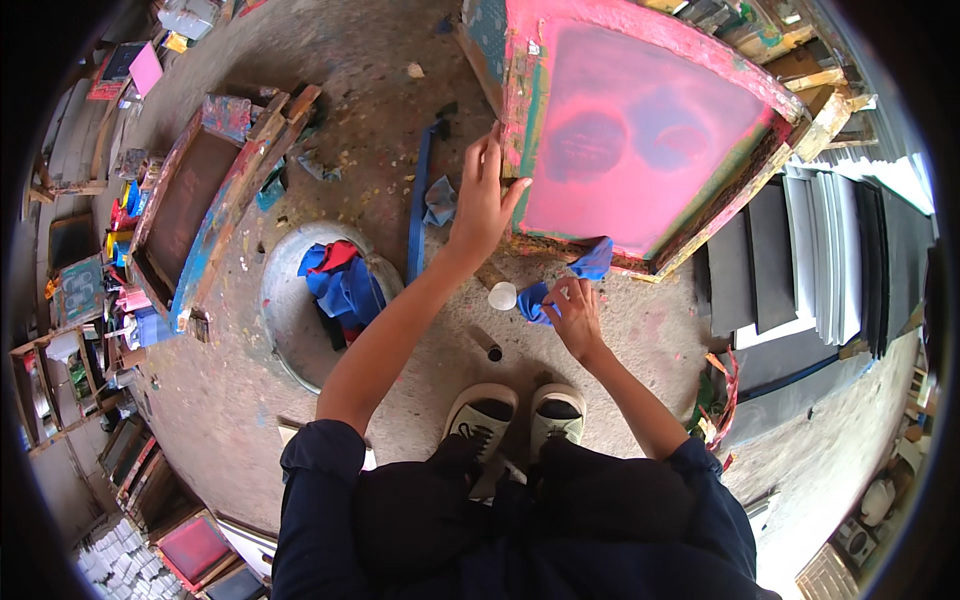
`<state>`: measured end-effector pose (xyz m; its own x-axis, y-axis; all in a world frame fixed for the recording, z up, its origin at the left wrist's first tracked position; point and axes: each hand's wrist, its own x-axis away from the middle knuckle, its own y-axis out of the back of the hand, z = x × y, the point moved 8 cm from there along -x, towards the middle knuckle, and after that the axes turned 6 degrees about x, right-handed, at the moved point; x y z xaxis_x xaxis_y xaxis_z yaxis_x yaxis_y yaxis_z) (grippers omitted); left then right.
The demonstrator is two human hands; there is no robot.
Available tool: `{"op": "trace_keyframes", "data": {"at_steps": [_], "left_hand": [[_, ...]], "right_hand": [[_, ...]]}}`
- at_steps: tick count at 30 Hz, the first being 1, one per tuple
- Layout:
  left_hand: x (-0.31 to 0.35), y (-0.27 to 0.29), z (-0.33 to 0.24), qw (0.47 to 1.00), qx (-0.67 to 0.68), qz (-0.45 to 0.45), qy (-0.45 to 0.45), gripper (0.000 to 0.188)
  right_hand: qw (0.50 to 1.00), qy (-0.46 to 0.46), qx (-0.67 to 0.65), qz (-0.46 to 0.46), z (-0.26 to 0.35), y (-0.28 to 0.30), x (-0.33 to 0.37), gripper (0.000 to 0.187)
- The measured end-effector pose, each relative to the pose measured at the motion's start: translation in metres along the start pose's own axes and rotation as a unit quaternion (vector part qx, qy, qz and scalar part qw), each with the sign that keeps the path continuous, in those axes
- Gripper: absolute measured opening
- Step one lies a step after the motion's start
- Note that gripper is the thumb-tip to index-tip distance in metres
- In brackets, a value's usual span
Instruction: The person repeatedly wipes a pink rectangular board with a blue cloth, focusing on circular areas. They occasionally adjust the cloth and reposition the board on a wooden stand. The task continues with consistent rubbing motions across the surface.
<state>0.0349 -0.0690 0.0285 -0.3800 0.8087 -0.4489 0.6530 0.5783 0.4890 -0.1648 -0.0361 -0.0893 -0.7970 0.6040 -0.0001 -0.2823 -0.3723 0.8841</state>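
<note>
Hands apart: left hand (480, 205) at left edge of pink-meshed frame (650, 120), thumb spread, can't tell if gripping; right hand (575, 315) pinched on blue cloth (592, 259) by frame's near edge. Frame sits far, right of centre. White cup (503, 296) just left of cloth; dark-ended cylinder (487, 343) nearer, by shoes (480, 415). Left: metal basin (285, 345) of rags (345, 285), another frame (180, 270) beyond. Boards (830, 260) crowd right. Concrete floor (240, 440) paint-spattered; room cluttered.
</note>
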Motion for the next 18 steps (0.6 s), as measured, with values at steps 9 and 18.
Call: {"op": "trace_keyframes", "data": {"at_steps": [9, 18], "left_hand": [[0.005, 0.007, 0.007, 1.0, 0.001, -0.011, 0.025, 0.066], [0.002, 0.005, 0.003, 1.0, 0.0, -0.007, 0.024, 0.066]], "right_hand": [[0.958, -0.034, -0.091, -0.269, 0.017, 0.157, -0.071, 0.013], [0.91, 0.056, 0.073, -0.405, 0.016, 0.153, -0.123, 0.034]]}}
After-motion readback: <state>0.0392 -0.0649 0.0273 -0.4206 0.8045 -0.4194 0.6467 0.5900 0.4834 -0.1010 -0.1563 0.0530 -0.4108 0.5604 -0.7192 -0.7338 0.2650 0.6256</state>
